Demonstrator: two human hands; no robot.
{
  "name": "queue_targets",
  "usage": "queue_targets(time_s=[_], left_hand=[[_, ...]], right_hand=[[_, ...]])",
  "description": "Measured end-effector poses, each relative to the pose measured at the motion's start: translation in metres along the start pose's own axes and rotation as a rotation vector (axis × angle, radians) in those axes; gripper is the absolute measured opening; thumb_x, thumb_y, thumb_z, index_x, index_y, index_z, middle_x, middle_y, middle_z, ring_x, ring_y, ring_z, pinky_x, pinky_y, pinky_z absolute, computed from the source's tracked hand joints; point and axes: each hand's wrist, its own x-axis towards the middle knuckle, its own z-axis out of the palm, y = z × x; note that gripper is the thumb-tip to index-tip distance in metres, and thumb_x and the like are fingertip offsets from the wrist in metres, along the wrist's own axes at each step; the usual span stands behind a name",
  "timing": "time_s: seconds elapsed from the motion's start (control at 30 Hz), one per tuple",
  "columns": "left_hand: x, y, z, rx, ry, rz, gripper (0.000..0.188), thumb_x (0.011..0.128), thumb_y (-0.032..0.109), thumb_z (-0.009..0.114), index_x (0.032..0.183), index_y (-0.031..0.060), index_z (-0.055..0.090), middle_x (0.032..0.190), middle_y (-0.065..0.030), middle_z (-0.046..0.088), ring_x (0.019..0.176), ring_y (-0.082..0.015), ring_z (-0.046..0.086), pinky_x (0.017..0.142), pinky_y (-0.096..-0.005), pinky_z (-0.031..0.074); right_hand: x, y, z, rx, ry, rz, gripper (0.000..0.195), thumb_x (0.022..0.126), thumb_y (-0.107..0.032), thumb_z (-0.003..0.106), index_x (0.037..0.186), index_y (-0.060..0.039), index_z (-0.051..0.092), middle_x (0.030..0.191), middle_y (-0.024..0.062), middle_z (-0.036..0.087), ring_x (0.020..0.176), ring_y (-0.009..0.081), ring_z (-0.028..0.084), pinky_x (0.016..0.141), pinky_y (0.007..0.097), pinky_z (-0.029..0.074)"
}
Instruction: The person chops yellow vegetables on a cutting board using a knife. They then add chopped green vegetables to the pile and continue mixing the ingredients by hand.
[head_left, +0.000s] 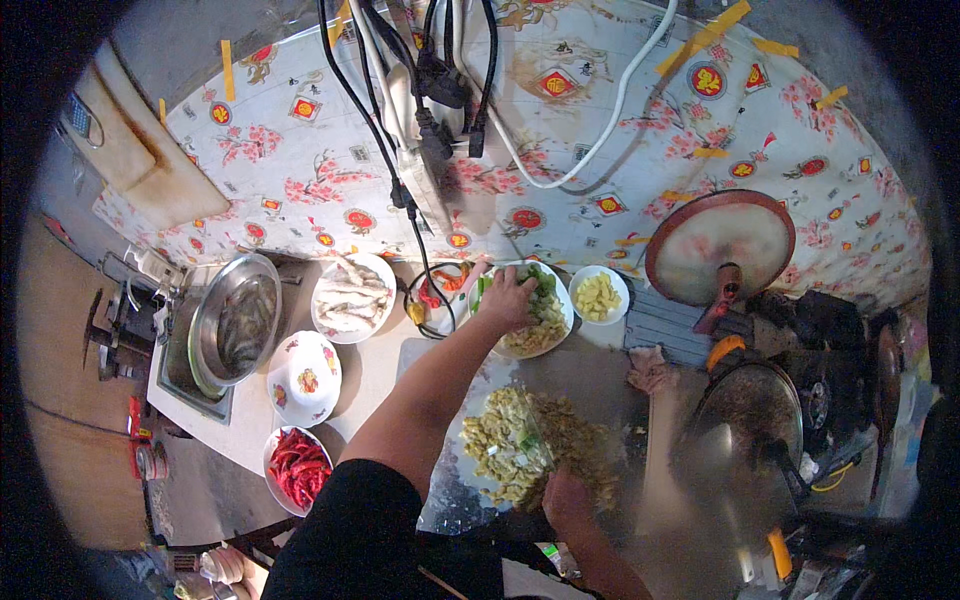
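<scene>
My left hand (511, 300) reaches into a white bowl (564, 330) of chopped green vegetable (546, 289) and paler chopped pieces (536, 339). Its fingers bend down onto the greens; whether they pinch any is hidden. Nearer to me, my right hand (568, 496) is closed around what looks like a cleaver, its handle mostly covered. The shiny blade (531, 435) lies over a heap of finely chopped yellowish food (487, 431) on a dark cutting board (450, 495). Beside the bowl stands a small white bowl (575, 302) of pale yellow chunks (598, 296).
To the left are a bowl of red chillies (300, 469), a figured white bowl (307, 401), a plate of long pale pieces (354, 298) and a metal basin (204, 349) at the sink. Cables (409, 191) hang overhead. A wok (750, 420) and lid (720, 244) are right.
</scene>
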Motion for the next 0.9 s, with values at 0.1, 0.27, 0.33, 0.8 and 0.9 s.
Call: queue_targets(time_s=[0.1,0.27,0.33,0.8,0.9], left_hand=[[0.005,-0.009,0.017,-0.116,0.061,0.011,0.057,0.058,0.021,0.068,0.111,0.0169,0.048,0.113,-0.0188,0.036,0.105,-0.0376,0.041,0.084,-0.0412,0.042],[0.006,-0.022,0.034,-0.311,0.215,0.019,0.049,0.058,0.013,0.068,0.105,0.0114,0.052,0.108,-0.0194,0.04,0.098,-0.0362,0.047,0.083,-0.0392,0.042],[0.002,-0.027,0.037,-0.364,0.248,0.022,0.049,0.058,0.009,0.067,0.104,0.0088,0.052,0.105,-0.0193,0.042,0.097,-0.0355,0.048,0.082,-0.0386,0.042],[-0.178,0.033,0.045,-0.662,0.128,0.011,0.043,0.058,0.003,0.064,0.099,0.0051,0.049,0.099,-0.019,0.044,0.092,-0.0375,0.047,0.076,-0.0408,0.043],[-0.209,0.059,0.077,-0.777,0.063,-0.102,0.046,0.059,0.003,0.064,0.102,0.0044,0.048,0.101,-0.0193,0.044,0.093,-0.037,0.046,0.079,-0.0405,0.042]], right_hand=[[0.003,0.004,0.003,-0.017,0.034,-0.027,0.023,0.082,-0.019,0.044,0.083,0.003,0.05,0.065,0.0242,0.054,0.064,0.0398,0.055,0.058,0.0485,0.045],[-0.003,0.0,0.001,0.039,0.041,-0.016,0.023,0.082,-0.019,0.044,0.085,0.0029,0.05,0.067,0.0244,0.055,0.065,0.0398,0.055,0.058,0.0489,0.044],[-0.003,-0.004,-0.008,0.019,-0.068,0.004,0.024,0.082,-0.017,0.045,0.091,0.0047,0.048,0.07,0.0247,0.055,0.067,0.0395,0.055,0.059,0.0484,0.044],[-0.006,0.017,0.005,0.041,0.016,0.061,0.038,0.085,-0.015,0.04,0.118,0.0045,0.036,0.08,0.0242,0.056,0.072,0.0384,0.056,0.063,0.0454,0.044],[0.007,0.022,0.003,0.129,-0.106,0.172,0.033,0.085,-0.015,0.038,0.113,0.0042,0.04,0.08,0.0236,0.056,0.073,0.0389,0.055,0.064,0.0459,0.044]])
